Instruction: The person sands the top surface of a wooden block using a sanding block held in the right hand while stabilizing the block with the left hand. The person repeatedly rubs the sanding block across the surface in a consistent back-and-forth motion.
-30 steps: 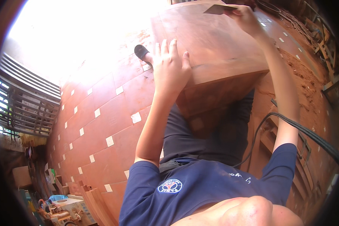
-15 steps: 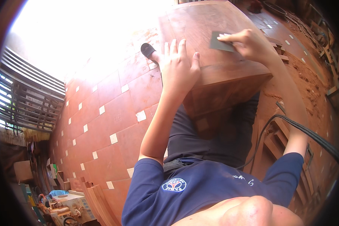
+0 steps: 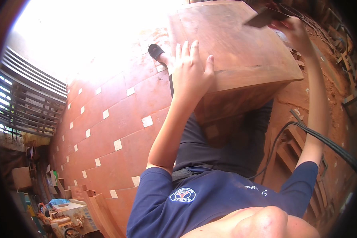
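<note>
A brown wooden box-like piece (image 3: 230,43) with a broad, smooth top panel rests across my lap. My left hand (image 3: 191,73) lies flat on its left near corner, fingers spread, holding nothing. Beyond the panel's right edge, my right hand (image 3: 291,29) is raised and pinches a dark, flat piece of sandpaper (image 3: 265,18) by its right end. The sandpaper is lifted off the wood and tilted. Motion blurs the fingers of this hand a little.
Black cables (image 3: 325,139) run beside my right forearm. Wooden frame pieces (image 3: 291,146) lie on the floor at right. At lower left stand wooden planks (image 3: 103,210) and a cluttered work surface (image 3: 73,214). Reddish tiles (image 3: 119,115) cover the floor; a slatted metal grille (image 3: 31,95) is far left.
My right hand has lifted the sandpaper off the panel and swung up and to the right. The wooden piece has shifted slightly right. My left hand stays nearly in place.
</note>
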Action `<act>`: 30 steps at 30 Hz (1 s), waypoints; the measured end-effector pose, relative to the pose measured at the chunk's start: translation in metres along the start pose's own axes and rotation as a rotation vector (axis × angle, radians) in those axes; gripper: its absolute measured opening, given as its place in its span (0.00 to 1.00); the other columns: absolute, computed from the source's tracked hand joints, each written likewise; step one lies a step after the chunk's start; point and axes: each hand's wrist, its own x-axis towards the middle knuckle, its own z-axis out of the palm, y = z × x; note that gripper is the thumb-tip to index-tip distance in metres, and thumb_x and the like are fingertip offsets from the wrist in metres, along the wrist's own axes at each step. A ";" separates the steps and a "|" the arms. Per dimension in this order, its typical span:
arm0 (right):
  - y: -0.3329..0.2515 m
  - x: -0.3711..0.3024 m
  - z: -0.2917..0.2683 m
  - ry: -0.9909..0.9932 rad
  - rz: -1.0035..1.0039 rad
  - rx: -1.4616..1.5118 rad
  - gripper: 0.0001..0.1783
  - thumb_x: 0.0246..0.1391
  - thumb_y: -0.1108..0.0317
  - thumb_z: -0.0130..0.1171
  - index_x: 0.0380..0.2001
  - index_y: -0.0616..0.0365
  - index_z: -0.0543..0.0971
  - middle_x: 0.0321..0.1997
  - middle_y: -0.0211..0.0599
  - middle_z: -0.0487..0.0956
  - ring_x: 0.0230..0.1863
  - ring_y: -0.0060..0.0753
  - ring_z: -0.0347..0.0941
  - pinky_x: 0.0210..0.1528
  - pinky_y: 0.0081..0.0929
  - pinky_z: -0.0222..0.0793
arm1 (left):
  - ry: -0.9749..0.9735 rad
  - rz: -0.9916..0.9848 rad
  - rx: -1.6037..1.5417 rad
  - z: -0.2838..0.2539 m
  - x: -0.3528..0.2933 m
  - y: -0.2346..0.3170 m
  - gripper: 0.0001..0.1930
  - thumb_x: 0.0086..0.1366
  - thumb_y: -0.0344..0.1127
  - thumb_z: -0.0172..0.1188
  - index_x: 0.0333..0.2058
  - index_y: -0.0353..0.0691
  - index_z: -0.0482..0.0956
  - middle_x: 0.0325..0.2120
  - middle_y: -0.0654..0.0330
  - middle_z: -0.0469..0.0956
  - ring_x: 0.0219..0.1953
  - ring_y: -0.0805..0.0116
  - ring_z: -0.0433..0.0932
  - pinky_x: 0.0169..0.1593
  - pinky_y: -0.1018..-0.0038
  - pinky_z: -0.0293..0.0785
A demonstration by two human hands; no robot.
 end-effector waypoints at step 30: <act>-0.037 -0.033 0.011 0.065 0.063 0.211 0.12 0.66 0.72 0.59 0.44 0.72 0.80 0.38 0.37 0.84 0.46 0.33 0.84 0.53 0.31 0.80 | 0.076 0.053 -0.010 0.007 -0.002 -0.005 0.32 0.66 0.47 0.60 0.62 0.30 0.69 0.62 0.36 0.69 0.68 0.36 0.63 0.70 0.53 0.59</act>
